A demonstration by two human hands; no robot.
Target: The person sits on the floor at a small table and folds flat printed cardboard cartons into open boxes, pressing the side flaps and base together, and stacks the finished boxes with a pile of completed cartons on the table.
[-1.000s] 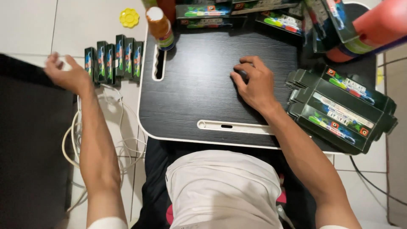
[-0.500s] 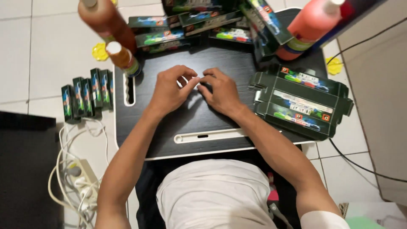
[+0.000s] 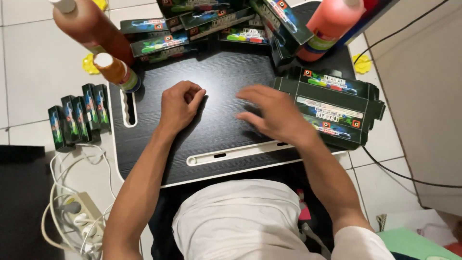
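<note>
Head view, only one cam. Lap desk, black w/ white edge, sits across the person's lap, so both hands work right over it.

Left hand rests on the desk near its middle-left, fingers curled into a loose fist. Whether anything small sits inside the fist: can't tell, nothing shows.

Right hand hovers or rests over the desk centre-right, fingers spread and half open, holding nothing visible, blurred a bit. It's just beside the flat dark box blank lying at the desk's right edge, part overhanging, prob. kept there for easy reach.

Pile of the same dark printed cartons lies along the far edge, out of the working patch but near.

Row of folded-up boxes stands upright on the tile floor left of the desk, side by side and touching, looks like a finished batch parked off the desk.

Brown bottle and small orange bottle stand at far left; red bottle at far right.

Power strip w/ white cables on floor lower left, well apart from the hands.
</note>
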